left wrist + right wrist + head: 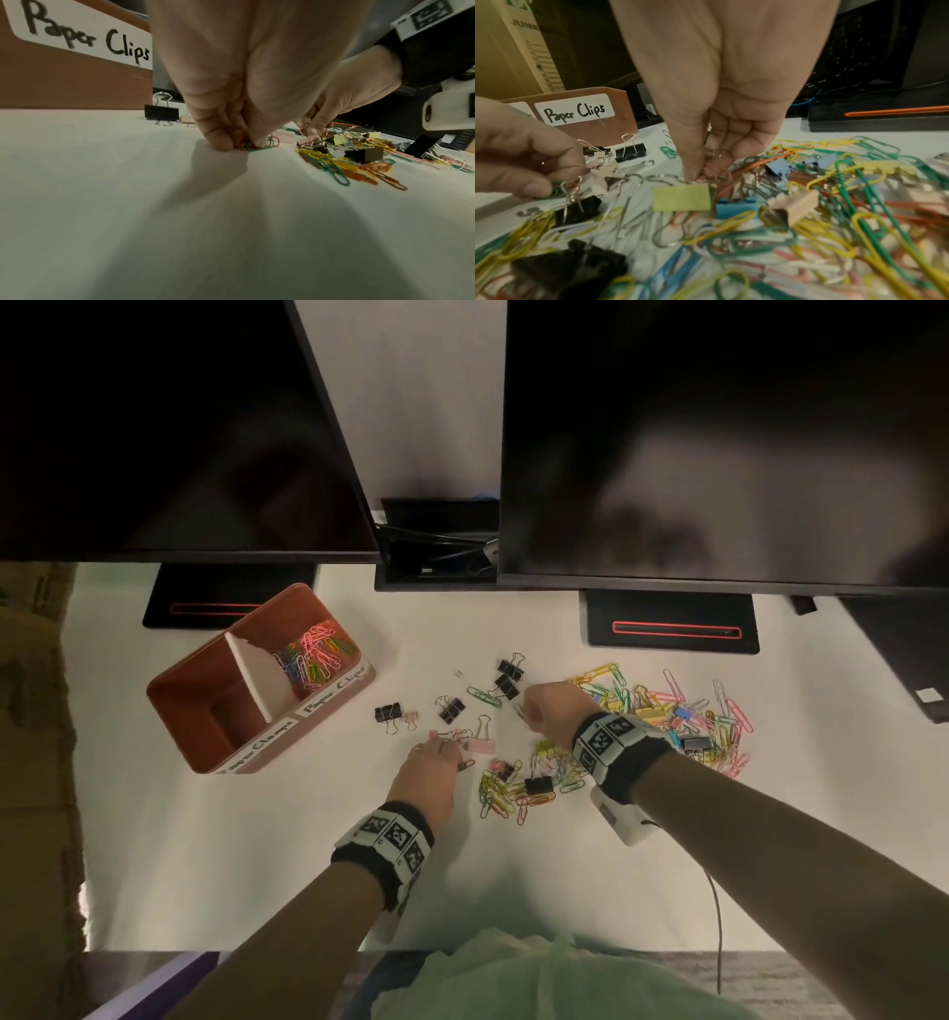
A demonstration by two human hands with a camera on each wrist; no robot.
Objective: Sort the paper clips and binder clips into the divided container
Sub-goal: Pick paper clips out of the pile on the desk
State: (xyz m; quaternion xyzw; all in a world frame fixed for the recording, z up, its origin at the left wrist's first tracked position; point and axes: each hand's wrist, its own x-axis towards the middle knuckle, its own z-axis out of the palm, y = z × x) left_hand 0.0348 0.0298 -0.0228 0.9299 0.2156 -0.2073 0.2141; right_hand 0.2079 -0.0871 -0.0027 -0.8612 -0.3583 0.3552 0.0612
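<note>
Black wristbands point(382, 850) with square-patterned white tags, pale green top point(539, 978).

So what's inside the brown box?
The brown box has two parts. The far part holds colourful paper clips. The near part looks empty, though its near wall hides some of the floor.

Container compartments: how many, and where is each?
2. The far compartment, behind the Paper Clips label, holds coloured paper clips; the near compartment of the container shows no clips. None seems hidden.

Two dark monitors point(719, 444) stand over a white desk point(267, 855), dimly lit
</note>
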